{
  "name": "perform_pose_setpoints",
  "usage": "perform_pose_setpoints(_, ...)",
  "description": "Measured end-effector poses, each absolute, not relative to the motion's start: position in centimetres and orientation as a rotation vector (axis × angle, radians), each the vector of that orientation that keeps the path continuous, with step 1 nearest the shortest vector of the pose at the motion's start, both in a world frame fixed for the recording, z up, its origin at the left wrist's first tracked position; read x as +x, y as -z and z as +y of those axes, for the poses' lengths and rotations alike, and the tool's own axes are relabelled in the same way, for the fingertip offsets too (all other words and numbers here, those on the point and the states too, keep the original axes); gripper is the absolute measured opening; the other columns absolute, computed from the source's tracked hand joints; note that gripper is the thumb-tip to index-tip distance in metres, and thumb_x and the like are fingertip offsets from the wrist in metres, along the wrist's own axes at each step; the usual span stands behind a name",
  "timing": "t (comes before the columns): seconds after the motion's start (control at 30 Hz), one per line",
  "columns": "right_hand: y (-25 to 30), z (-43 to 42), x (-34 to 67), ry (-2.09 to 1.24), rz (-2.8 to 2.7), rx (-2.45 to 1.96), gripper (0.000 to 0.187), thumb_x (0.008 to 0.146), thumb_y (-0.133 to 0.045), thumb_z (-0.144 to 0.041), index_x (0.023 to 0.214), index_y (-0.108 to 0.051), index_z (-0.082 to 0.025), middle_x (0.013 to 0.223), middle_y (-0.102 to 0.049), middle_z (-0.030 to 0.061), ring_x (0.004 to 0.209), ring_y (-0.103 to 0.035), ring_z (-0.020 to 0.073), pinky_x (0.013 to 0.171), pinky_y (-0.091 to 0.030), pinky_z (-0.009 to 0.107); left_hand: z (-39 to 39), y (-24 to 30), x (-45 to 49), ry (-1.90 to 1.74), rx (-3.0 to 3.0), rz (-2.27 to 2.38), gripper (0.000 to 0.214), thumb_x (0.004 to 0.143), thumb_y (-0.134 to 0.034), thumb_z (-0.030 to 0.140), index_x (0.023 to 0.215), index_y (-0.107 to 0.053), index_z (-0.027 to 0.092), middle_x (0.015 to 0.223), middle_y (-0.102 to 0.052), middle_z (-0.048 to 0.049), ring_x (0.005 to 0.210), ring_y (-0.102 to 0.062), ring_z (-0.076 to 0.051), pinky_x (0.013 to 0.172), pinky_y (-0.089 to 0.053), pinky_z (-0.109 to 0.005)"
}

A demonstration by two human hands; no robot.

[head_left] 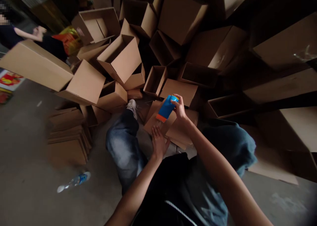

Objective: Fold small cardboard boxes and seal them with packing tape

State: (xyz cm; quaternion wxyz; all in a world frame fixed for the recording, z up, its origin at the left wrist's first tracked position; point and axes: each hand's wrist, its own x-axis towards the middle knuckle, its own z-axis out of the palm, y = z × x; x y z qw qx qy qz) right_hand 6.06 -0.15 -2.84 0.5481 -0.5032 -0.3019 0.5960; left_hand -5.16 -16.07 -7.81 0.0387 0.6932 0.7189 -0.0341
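My right hand is closed around a blue packing tape dispenser with an orange front edge. The dispenser is tilted, its orange edge just above a flattish cardboard box between my legs. A clear strip seems to run from that edge down to the cardboard. Lower down, my left hand lies on the same box with its fingers stretched out, close below the orange edge. It grips nothing.
Open cardboard boxes are heaped ahead and to the right. Flattened cartons are stacked at the left, near a plastic bottle lying on the concrete floor. Another person sits at the upper left.
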Motion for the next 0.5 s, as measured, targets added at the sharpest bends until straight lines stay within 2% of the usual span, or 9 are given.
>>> perform_pose_setpoints(0.2, 3.1, -0.3, 6.4, -1.402, -0.871, -1.164, 0.056, 0.065, -0.07, -0.05, 0.114, -0.048, -0.033, 0.096, -0.057, -0.0016, 0.08, -0.051, 0.0173, 0.066, -0.045, 0.03, -16.7, 8.5, -4.4, -0.073, 2.064, 2.231, 0.08, 0.094, -0.052, 0.045, 0.15, -0.035, -0.009, 0.159, -0.028, -0.0311, 0.15, -0.025, -0.04, 0.121, -0.029, -0.05)
perform_pose_setpoints(0.33, 3.0, -0.5, 6.6, -1.384, -0.901, -1.143, 0.056, 0.068, -0.07, -0.052, 0.115, -0.047, -0.032, 0.094, -0.056, -0.0018, 0.082, -0.052, 0.0174, 0.069, -0.046, 0.032, -16.8, 8.5, -4.0, -0.199, 1.966, 2.225, 0.08, 0.094, -0.053, 0.042, 0.152, -0.031, -0.008, 0.162, -0.021, -0.0314, 0.153, -0.017, -0.039, 0.122, -0.026, -0.051)
perform_pose_setpoints(0.5, 3.0, -0.7, 6.7, -1.378, -0.953, -1.157, 0.056, 0.072, -0.067, -0.054, 0.119, -0.046, -0.032, 0.097, -0.057, -0.0017, 0.082, -0.054, 0.0172, 0.07, -0.047, 0.031, -16.1, 8.4, -4.2, -0.216, 1.979, 2.199, 0.078, 0.096, -0.048, 0.041, 0.155, -0.026, -0.004, 0.163, -0.021, -0.0262, 0.154, -0.017, -0.034, 0.122, -0.024, -0.054)
